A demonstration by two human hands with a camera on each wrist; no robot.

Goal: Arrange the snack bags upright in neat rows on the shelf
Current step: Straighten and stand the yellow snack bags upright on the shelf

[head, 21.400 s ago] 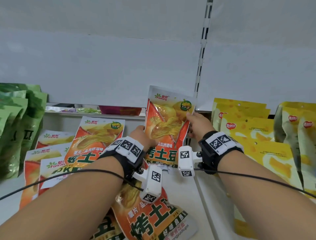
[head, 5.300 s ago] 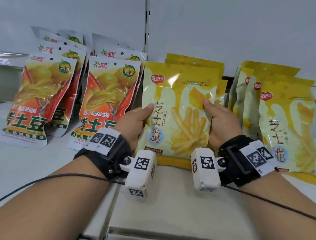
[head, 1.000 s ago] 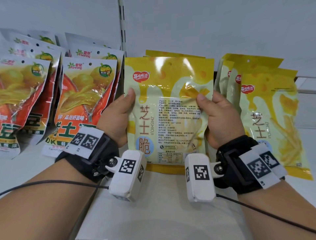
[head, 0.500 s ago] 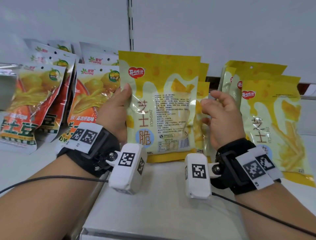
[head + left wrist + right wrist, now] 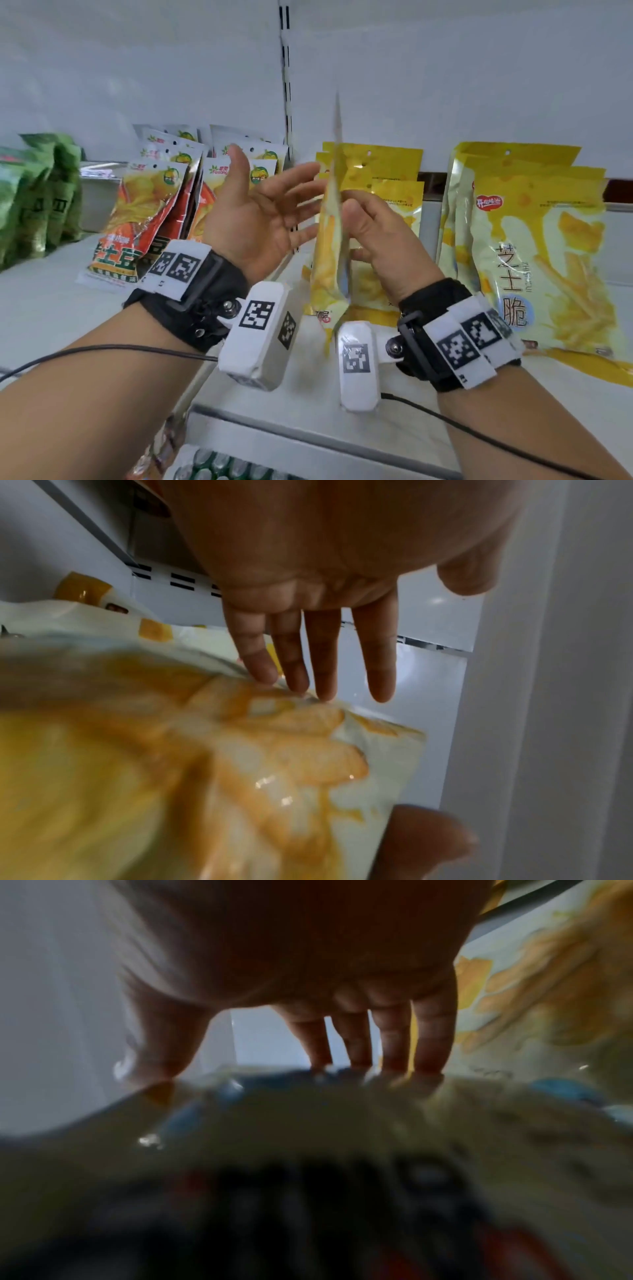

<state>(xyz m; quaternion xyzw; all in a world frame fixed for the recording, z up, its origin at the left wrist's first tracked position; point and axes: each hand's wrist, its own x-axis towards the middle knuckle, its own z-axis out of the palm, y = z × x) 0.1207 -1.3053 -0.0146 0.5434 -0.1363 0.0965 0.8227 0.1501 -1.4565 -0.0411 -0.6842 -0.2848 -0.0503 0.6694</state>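
Observation:
A yellow snack bag stands edge-on between my hands, above the white shelf. My right hand holds it, thumb on its near side and fingers behind it. My left hand is spread wide with straight fingers, and its fingertips touch the bag's left face. In the left wrist view those fingertips rest on the bag. In the right wrist view the right hand meets the blurred bag along its edge. Behind stands a row of matching yellow bags.
A second row of yellow bags stands upright at the right. Orange bags lean in rows at the left, with green bags beyond them. A slotted post runs up the back wall. Cans show on the shelf below.
The yellow bag has turned from facing me to edge-on. My left hand has let go of it and spread open, while my right hand has taken hold.

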